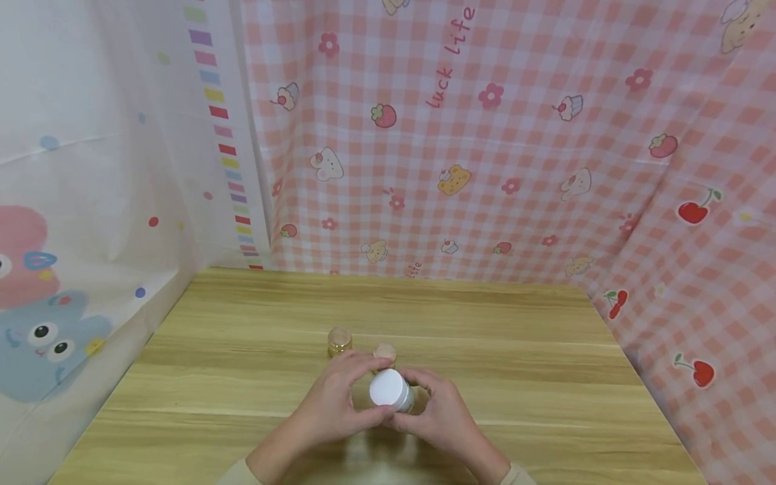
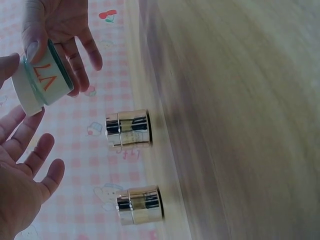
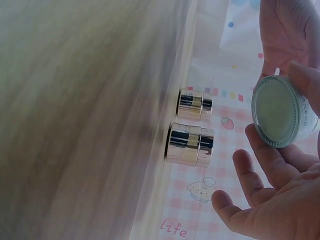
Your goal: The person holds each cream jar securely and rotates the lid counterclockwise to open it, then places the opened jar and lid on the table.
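A small glass jar (image 2: 52, 75) with a white lid (image 1: 386, 387) is held up between both hands, tilted, above the table. Its side bears orange letters, and the right wrist view shows its pale green base (image 3: 275, 111). My left hand (image 1: 336, 401) pinches the lid between thumb and fingertips. The right hand (image 1: 444, 414) grips the jar's body with thumb and forefinger, its other fingers spread. Just beyond the hands, two gold lidded jars stand upright: one (image 1: 339, 341) to the left, another (image 1: 384, 351) partly hidden behind the white-lidded jar.
The wood-grain table (image 1: 515, 350) extends to both sides of the hands. A pink checked cloth (image 1: 424, 148) hangs along its back and right, and a white printed cloth (image 1: 91, 175) hangs at the left.
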The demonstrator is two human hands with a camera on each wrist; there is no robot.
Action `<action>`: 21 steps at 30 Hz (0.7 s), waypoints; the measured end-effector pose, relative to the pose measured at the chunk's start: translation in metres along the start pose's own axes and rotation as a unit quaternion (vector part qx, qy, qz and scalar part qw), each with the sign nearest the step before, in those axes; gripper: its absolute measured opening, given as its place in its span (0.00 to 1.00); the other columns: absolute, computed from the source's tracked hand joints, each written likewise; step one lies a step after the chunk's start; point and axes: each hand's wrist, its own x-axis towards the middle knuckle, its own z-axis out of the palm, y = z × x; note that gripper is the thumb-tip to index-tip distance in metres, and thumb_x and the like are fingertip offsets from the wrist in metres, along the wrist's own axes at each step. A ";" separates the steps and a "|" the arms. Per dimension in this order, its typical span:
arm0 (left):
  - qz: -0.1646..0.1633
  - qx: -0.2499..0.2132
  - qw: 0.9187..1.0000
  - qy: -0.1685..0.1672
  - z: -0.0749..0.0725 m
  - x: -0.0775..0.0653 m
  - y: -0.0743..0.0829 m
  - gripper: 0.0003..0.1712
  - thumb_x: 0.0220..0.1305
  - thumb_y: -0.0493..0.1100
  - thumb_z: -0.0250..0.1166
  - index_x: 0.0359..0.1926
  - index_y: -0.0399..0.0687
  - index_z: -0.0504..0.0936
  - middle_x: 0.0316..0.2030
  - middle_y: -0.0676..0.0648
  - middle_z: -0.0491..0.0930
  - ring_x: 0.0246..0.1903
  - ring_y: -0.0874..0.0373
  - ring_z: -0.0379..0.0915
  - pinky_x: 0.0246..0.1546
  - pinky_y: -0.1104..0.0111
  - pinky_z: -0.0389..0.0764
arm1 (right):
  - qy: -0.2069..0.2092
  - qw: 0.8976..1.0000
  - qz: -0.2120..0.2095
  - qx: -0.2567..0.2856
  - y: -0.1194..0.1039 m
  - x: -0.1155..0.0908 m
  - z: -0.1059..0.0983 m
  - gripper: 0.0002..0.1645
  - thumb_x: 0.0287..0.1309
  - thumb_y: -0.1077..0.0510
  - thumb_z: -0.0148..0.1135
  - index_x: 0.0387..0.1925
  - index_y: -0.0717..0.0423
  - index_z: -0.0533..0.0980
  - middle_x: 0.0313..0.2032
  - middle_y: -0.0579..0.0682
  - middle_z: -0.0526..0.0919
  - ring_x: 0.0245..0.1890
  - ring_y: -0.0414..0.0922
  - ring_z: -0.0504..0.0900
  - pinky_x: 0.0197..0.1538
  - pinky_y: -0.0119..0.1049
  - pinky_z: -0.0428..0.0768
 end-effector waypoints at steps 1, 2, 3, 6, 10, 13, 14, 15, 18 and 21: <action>0.000 0.000 1.000 0.000 0.000 0.000 0.000 0.37 0.55 0.52 0.84 0.66 0.57 0.83 0.59 0.57 0.86 0.59 0.59 0.78 0.59 0.53 0.83 | 0.000 1.000 -0.001 0.001 0.000 0.000 0.000 0.33 0.51 0.43 0.85 0.58 0.42 0.84 0.52 0.35 0.89 0.58 0.42 0.85 0.66 0.53 0.81; 0.001 0.000 1.000 0.001 0.000 0.000 0.000 0.37 0.55 0.52 0.83 0.66 0.57 0.83 0.59 0.57 0.86 0.59 0.59 0.78 0.59 0.53 0.83 | -0.001 1.000 -0.003 0.003 0.000 0.000 0.000 0.33 0.51 0.43 0.85 0.59 0.42 0.84 0.52 0.35 0.89 0.58 0.42 0.85 0.66 0.55 0.81; 0.001 0.000 1.000 0.002 0.000 0.000 0.000 0.36 0.55 0.52 0.83 0.66 0.57 0.83 0.59 0.57 0.86 0.59 0.59 0.78 0.59 0.54 0.83 | -0.002 1.000 -0.002 0.005 -0.001 0.000 0.000 0.33 0.51 0.43 0.85 0.59 0.42 0.84 0.52 0.34 0.89 0.58 0.42 0.85 0.66 0.56 0.81; 0.002 -0.001 1.000 0.004 0.000 0.000 0.000 0.35 0.57 0.52 0.83 0.66 0.56 0.83 0.58 0.57 0.86 0.58 0.60 0.78 0.59 0.54 0.82 | -0.006 1.000 0.000 0.011 -0.001 0.000 0.000 0.34 0.50 0.44 0.86 0.59 0.42 0.84 0.52 0.31 0.89 0.58 0.41 0.84 0.66 0.59 0.80; 0.000 -0.007 1.000 0.006 0.000 -0.001 0.001 0.34 0.58 0.52 0.82 0.65 0.57 0.83 0.58 0.57 0.86 0.58 0.60 0.78 0.59 0.53 0.83 | -0.009 1.000 0.009 0.021 -0.002 0.000 -0.001 0.35 0.48 0.45 0.87 0.59 0.42 0.84 0.52 0.30 0.88 0.59 0.41 0.84 0.68 0.60 0.79; -0.002 -0.010 1.000 0.010 -0.001 -0.002 0.000 0.34 0.58 0.52 0.82 0.65 0.58 0.83 0.57 0.58 0.86 0.58 0.60 0.78 0.59 0.53 0.83 | -0.007 1.000 0.014 0.026 -0.003 0.000 -0.001 0.35 0.48 0.47 0.87 0.59 0.41 0.84 0.53 0.30 0.89 0.60 0.40 0.84 0.68 0.59 0.79; -0.003 -0.011 1.000 0.011 -0.001 -0.002 0.000 0.33 0.58 0.52 0.82 0.65 0.58 0.83 0.57 0.58 0.86 0.58 0.61 0.78 0.59 0.54 0.83 | -0.006 0.999 0.016 0.027 -0.003 0.000 -0.001 0.35 0.48 0.47 0.87 0.59 0.41 0.84 0.53 0.30 0.89 0.60 0.40 0.84 0.68 0.59 0.79; -0.003 -0.011 1.000 0.013 -0.001 -0.002 0.000 0.33 0.58 0.52 0.82 0.64 0.59 0.84 0.56 0.58 0.86 0.57 0.61 0.78 0.58 0.54 0.83 | -0.005 0.999 0.017 0.027 -0.003 0.000 -0.001 0.35 0.48 0.47 0.87 0.59 0.41 0.84 0.53 0.30 0.89 0.59 0.40 0.84 0.68 0.58 0.79; -0.003 -0.011 1.000 0.019 -0.001 -0.003 0.000 0.33 0.57 0.51 0.82 0.64 0.58 0.84 0.55 0.58 0.86 0.57 0.60 0.78 0.58 0.56 0.83 | -0.003 0.999 0.017 0.028 -0.003 -0.001 -0.001 0.34 0.48 0.47 0.87 0.59 0.39 0.84 0.53 0.29 0.89 0.59 0.39 0.84 0.68 0.56 0.80; 0.000 -0.009 1.000 0.025 -0.001 -0.003 -0.001 0.33 0.57 0.51 0.82 0.63 0.57 0.85 0.55 0.58 0.87 0.58 0.59 0.78 0.57 0.56 0.84 | -0.004 1.000 0.017 0.024 -0.004 -0.001 -0.001 0.34 0.48 0.47 0.87 0.59 0.39 0.84 0.54 0.29 0.88 0.60 0.39 0.84 0.68 0.52 0.79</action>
